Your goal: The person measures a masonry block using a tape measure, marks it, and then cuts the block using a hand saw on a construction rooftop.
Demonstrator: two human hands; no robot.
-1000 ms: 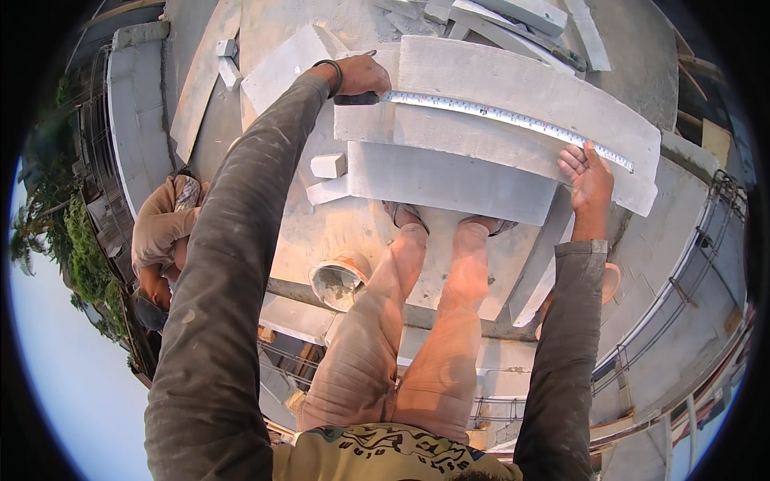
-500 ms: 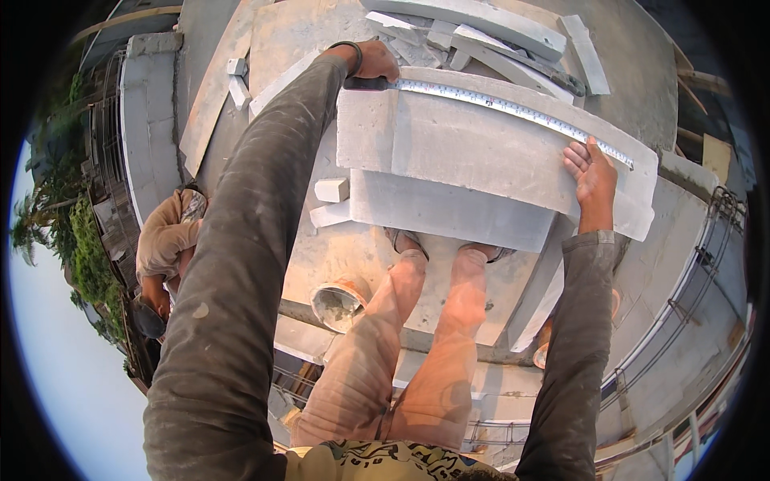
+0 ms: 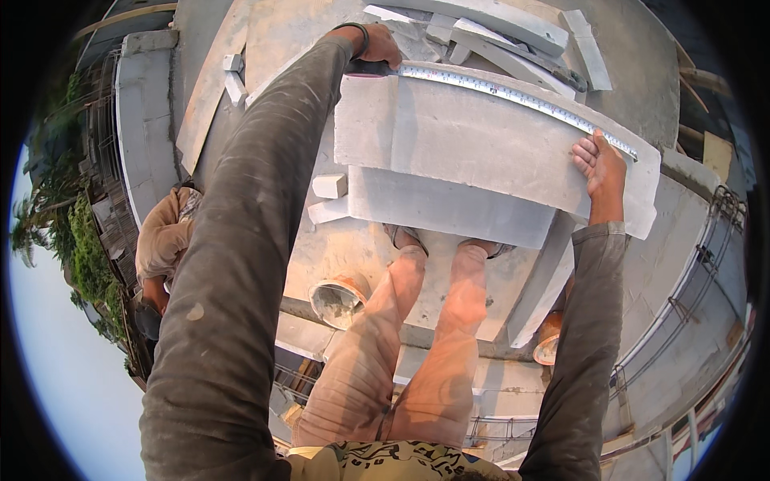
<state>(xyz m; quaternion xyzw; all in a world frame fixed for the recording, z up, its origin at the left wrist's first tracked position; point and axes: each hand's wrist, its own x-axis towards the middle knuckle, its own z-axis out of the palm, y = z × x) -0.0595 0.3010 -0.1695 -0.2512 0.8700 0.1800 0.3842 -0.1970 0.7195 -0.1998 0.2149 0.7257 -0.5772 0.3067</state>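
A light grey concrete block (image 3: 473, 136) lies in front of me on another pale block (image 3: 449, 204). Along its far edge runs a tape measure (image 3: 497, 92), its white blade drawn out from left to right. My left hand (image 3: 377, 46) is closed on the tape's dark case at the block's far left corner; the case is partly covered by the hand. Near the right end, my right hand (image 3: 601, 164) has its thumb against the blade, with its fingers curled beside the block's top. The blade's tip sticks out a little past that thumb.
Beyond the block lie several cut block strips (image 3: 513, 60). Small offcuts (image 3: 330, 186) sit at the left, and an orange bucket with grey mortar residue (image 3: 341, 301) stands near my feet. A crouching person (image 3: 164, 240) is at far left; bent steel bars (image 3: 702, 256) run along the right.
My right hand has shifted slightly right and up with the blade's end. The left hand stays on the case, moved only a touch upward.
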